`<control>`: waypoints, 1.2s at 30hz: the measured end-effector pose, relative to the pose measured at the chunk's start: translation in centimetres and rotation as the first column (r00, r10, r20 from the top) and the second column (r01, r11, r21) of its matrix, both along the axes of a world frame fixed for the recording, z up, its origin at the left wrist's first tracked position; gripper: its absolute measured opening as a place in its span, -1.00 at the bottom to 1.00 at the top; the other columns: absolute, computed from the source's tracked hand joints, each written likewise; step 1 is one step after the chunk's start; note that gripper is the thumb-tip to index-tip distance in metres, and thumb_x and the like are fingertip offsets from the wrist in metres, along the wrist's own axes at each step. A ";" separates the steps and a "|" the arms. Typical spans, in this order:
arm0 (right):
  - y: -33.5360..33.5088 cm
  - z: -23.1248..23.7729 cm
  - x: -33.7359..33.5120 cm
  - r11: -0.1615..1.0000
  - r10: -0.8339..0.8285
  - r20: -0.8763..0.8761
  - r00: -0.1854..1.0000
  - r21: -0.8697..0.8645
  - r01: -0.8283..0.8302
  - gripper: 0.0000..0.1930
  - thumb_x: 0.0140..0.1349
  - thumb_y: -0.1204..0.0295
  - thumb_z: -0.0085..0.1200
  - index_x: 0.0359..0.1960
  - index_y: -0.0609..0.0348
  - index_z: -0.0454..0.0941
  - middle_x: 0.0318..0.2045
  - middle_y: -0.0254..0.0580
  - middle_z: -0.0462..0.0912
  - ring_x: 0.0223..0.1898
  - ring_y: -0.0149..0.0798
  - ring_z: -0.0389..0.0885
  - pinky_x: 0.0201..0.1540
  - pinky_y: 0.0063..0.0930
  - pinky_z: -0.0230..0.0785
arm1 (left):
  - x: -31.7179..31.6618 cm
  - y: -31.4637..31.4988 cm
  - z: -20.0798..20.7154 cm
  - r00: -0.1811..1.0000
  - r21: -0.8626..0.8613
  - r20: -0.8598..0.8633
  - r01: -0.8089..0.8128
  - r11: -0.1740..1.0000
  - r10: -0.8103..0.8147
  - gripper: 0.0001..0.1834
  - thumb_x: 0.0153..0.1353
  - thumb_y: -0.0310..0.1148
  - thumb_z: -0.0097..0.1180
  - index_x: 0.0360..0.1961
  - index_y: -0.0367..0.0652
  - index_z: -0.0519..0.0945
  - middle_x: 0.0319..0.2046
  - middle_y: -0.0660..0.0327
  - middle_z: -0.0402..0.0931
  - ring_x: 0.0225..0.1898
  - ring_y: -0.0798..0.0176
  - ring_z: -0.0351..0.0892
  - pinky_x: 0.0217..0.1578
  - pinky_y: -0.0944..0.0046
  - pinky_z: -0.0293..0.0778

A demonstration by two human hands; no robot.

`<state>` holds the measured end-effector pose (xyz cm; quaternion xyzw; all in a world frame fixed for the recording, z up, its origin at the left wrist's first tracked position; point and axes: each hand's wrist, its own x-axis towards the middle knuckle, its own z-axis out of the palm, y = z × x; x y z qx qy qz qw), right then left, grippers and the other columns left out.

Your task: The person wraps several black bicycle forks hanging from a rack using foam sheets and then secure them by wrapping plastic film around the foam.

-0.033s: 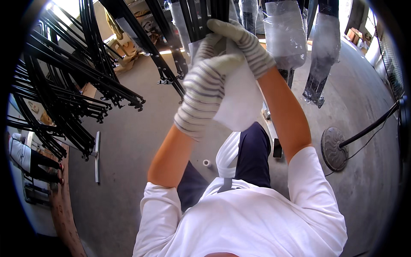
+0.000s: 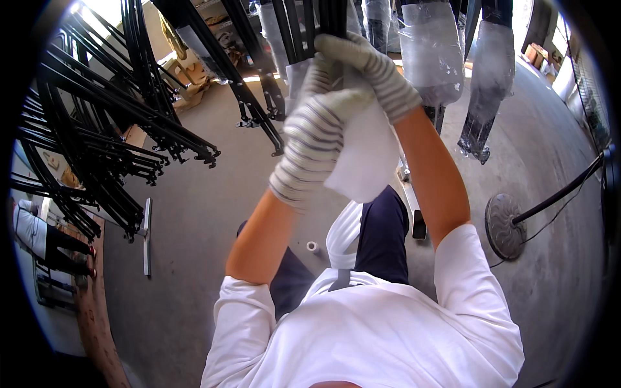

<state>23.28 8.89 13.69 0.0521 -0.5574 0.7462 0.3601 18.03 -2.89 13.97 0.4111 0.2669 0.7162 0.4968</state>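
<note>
Both hands are raised in front of the person and wear striped knit gloves. The left hand (image 2: 317, 139) is curled around a white foam sheet (image 2: 365, 155) and presses it against a black metal frame (image 2: 323, 26) that hangs from above. The right hand (image 2: 372, 64) is higher, with its fingers closed around the same frame just where the top of the sheet begins. So both hands are clenched, one on the sheet and one on the frame with the sheet, and the sheet hangs down loose below the left hand, in front of the dark trousers (image 2: 381, 226).

To do this wrapping well, I think the sheet must stay tight on the tube. The upper hand should keep the edge fixed while the lower hand pulls the sheet around without wrinkles. The loose lower corner can slip, so it is better to smooth it downward step by step.

Below, on the grey floor (image 2: 194, 213), a small roll of tape (image 2: 312, 246) lies near the feet, apart from everything. To the right stands a round stand base (image 2: 504, 226) with a dark pole going up. On the left many bare black frames (image 2: 97, 129) hang in rows. Further away, behind the hands, other frames are already covered with clear plastic wrap (image 2: 430, 52), and they hang just beside the one in hand, so care is needed not to knock them
</note>
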 end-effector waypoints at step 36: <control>-0.6 1.7 1.1 0.692 -0.606 0.313 0.731 0.660 0.291 -0.56 -0.29 0.68 0.08 -0.26 0.02 0.46 -0.41 -0.46 0.54 -0.38 -0.53 0.44 -0.34 -0.65 0.32 | -5.7 2.4 -8.0 0.463 0.322 -0.509 -0.679 0.659 0.726 -0.49 -0.06 -0.24 0.07 -0.07 -0.23 0.29 -0.32 0.05 0.42 -0.28 0.21 0.42 -0.24 0.31 0.33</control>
